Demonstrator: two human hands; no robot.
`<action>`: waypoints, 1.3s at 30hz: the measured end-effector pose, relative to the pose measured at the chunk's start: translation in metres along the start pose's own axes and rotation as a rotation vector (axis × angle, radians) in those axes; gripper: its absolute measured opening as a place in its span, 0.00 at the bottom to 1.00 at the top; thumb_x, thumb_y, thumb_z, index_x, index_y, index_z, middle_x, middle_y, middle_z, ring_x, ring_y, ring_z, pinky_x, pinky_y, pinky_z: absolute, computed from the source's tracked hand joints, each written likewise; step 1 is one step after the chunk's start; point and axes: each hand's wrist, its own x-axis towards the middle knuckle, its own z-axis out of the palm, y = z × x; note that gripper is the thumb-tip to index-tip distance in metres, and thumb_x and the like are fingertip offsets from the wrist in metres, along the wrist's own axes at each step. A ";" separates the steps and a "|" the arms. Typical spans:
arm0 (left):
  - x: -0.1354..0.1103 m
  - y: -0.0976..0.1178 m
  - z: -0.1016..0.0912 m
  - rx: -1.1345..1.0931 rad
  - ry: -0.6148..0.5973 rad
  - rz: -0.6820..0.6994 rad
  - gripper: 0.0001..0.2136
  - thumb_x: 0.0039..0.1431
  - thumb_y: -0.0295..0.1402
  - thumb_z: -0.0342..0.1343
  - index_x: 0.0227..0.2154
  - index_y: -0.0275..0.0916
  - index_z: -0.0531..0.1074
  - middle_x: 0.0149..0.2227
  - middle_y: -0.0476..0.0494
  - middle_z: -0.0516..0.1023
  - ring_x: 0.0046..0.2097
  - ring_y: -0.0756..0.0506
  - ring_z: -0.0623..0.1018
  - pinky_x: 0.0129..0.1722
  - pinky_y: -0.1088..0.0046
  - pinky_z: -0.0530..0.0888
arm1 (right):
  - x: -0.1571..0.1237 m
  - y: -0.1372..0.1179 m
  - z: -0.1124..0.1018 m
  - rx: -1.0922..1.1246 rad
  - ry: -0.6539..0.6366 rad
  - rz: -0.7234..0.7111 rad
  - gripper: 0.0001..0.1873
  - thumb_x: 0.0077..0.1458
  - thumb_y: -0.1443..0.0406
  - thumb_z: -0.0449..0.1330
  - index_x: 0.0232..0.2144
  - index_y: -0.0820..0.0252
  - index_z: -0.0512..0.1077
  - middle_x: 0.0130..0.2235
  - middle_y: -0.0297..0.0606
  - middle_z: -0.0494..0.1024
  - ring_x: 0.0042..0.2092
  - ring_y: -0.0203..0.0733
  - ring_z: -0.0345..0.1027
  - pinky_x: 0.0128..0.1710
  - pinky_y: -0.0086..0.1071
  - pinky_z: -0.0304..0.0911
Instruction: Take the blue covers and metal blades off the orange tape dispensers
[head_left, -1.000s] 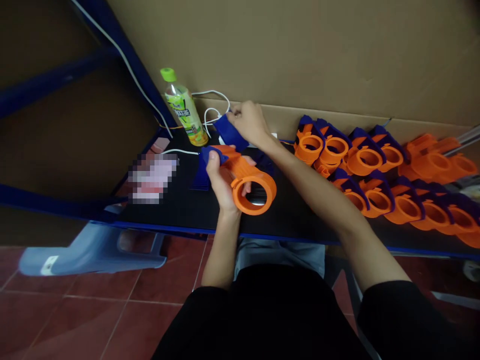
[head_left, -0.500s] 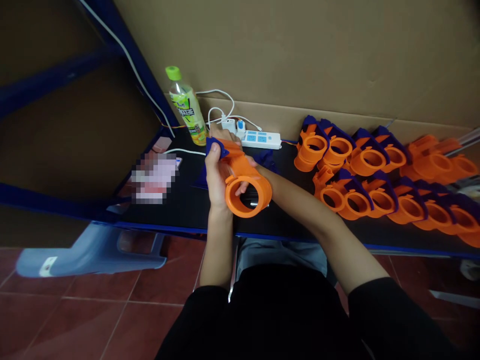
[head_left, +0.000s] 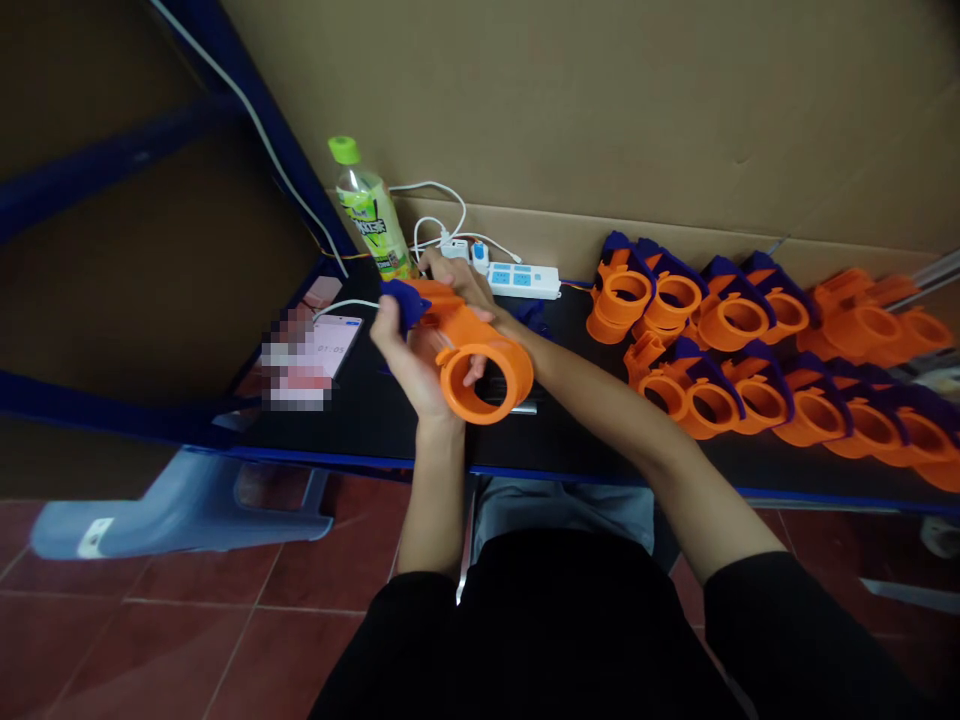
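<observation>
An orange-and-blue packing tape dispenser (head_left: 463, 328) is held above the black tabletop, its round hub towards me and its blue end pointing away to the left. My left hand (head_left: 414, 368) is closed around the left side, with the thumb against the blue piece; its fingertips show through and beside the hub. My right hand (head_left: 472, 288) reaches across the far side and is closed on the dispenser near the blue end. Most of the right fingers are hidden behind the body. A blue part (head_left: 534, 318) lies on the table behind my right wrist.
Several similar dispensers (head_left: 750, 400) stand in two rows on the right. Beyond my hands are a drink bottle (head_left: 375, 225) and a white power strip (head_left: 525, 280) with cables. A phone (head_left: 334, 345) lies left, partly blurred out. A blue-grey plastic stool (head_left: 180, 510) is below the table.
Both hands and the dispenser have shifted slightly left, and the dispenser has tilted a little, its blue end swinging further left. More of the phone screen shows.
</observation>
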 end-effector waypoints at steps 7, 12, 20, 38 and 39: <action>0.009 -0.010 0.003 0.040 0.149 0.110 0.25 0.68 0.60 0.51 0.46 0.41 0.73 0.30 0.42 0.78 0.21 0.48 0.70 0.18 0.72 0.61 | -0.040 0.013 -0.082 0.595 0.145 0.006 0.26 0.72 0.73 0.41 0.65 0.65 0.67 0.50 0.33 0.80 0.38 0.26 0.71 0.41 0.26 0.64; 0.007 -0.013 0.009 -0.008 0.112 0.161 0.19 0.67 0.53 0.59 0.36 0.41 0.72 0.28 0.47 0.72 0.28 0.48 0.74 0.27 0.73 0.71 | -0.113 0.004 -0.113 0.494 0.172 -0.324 0.31 0.57 0.79 0.51 0.61 0.67 0.73 0.58 0.42 0.80 0.51 0.35 0.74 0.55 0.30 0.69; 0.001 -0.018 0.006 0.050 0.015 0.006 0.18 0.69 0.47 0.59 0.28 0.41 0.68 0.19 0.55 0.58 0.19 0.52 0.61 0.20 0.74 0.62 | -0.149 0.003 -0.092 0.026 0.221 -0.102 0.24 0.74 0.62 0.54 0.67 0.63 0.71 0.57 0.48 0.81 0.54 0.46 0.76 0.52 0.34 0.68; -0.007 -0.030 0.010 0.202 -0.074 0.180 0.21 0.63 0.47 0.69 0.29 0.42 0.64 0.18 0.58 0.58 0.17 0.55 0.57 0.18 0.75 0.51 | -0.153 0.043 -0.080 -0.307 0.098 -0.209 0.28 0.77 0.65 0.43 0.69 0.69 0.69 0.54 0.55 0.83 0.51 0.47 0.78 0.46 0.37 0.65; -0.006 -0.028 0.010 0.189 -0.092 0.172 0.21 0.63 0.47 0.68 0.29 0.42 0.64 0.17 0.58 0.56 0.17 0.55 0.56 0.18 0.75 0.51 | -0.151 0.050 -0.084 -0.304 0.108 -0.203 0.28 0.77 0.65 0.42 0.69 0.67 0.70 0.54 0.54 0.83 0.50 0.47 0.78 0.46 0.37 0.65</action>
